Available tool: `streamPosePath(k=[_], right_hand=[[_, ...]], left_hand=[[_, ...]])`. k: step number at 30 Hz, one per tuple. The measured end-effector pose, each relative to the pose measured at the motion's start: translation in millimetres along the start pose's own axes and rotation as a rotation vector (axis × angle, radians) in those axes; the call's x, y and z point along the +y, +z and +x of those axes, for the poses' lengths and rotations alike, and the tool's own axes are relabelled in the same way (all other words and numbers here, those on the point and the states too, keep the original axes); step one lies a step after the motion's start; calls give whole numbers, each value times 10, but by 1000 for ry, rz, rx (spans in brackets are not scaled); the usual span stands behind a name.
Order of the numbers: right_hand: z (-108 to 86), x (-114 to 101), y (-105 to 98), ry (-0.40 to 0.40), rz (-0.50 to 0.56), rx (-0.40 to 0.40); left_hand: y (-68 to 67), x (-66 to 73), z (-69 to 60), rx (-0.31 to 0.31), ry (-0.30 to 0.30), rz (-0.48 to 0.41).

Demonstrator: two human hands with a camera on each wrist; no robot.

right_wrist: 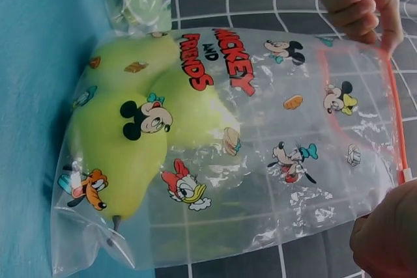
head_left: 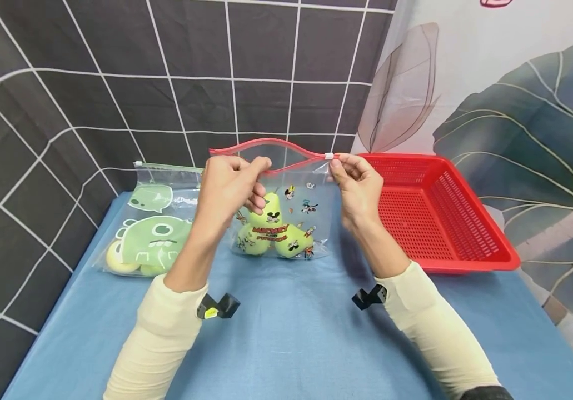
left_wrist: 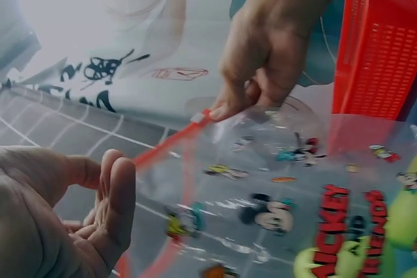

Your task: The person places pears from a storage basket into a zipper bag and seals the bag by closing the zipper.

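A clear zip bag (head_left: 293, 205) with a red zip and cartoon prints stands on the table, its mouth gaping. Several green pears (right_wrist: 111, 154) lie at its bottom. The left hand (head_left: 233, 180) holds the bag's red rim on the left; its exact grip is partly hidden in the head view. At the other end, beside the white slider (head_left: 329, 156), the right hand (head_left: 361, 186) pinches the top corner between thumb and fingers. Both hands also show in the left wrist view, the right hand (left_wrist: 267, 56) beyond the bag.
Left of the hands, a second zip bag (head_left: 158, 205) with a green cartoon print leans against the dark grid cloth and has pale green items inside. A red plastic basket (head_left: 486, 222) sits on the right of the blue-covered table (head_left: 286, 333).
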State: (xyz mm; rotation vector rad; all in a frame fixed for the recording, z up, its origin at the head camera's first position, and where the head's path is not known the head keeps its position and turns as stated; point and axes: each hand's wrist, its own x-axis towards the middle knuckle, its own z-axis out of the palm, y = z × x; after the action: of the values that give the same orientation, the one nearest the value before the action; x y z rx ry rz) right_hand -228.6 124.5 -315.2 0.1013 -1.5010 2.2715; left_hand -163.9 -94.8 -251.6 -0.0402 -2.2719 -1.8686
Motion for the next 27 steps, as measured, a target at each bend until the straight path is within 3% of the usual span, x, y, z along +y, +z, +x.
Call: streamPosePath(k=[4,7,11,13,16,18,22,27], right_hand=[[-11,-10,-47,3,7,-22],[-17,-16,-81,3,7,-32],[-33,-11,-122,0,-10,-38],[-46,-10,-137,-14,-22,-43],[-71,-14,-149,-40,-37,-52],[-86,-20,-151,-53,-46,-59],[-101,-30,-158,-65,-63,-63],[-112,-67,-165,-82,-73,-72]], left_hand=[[7,240,-2,-30,132,174],[66,463,75,-110,280,328],[223,679,335,-314,513,578],[329,743,477,-445,594,692],[481,786,644,-615,637,854],[562,794,725,-680,644,947],[653,823,816,-702,660,1083],[712,897,829,-755,719,1087]])
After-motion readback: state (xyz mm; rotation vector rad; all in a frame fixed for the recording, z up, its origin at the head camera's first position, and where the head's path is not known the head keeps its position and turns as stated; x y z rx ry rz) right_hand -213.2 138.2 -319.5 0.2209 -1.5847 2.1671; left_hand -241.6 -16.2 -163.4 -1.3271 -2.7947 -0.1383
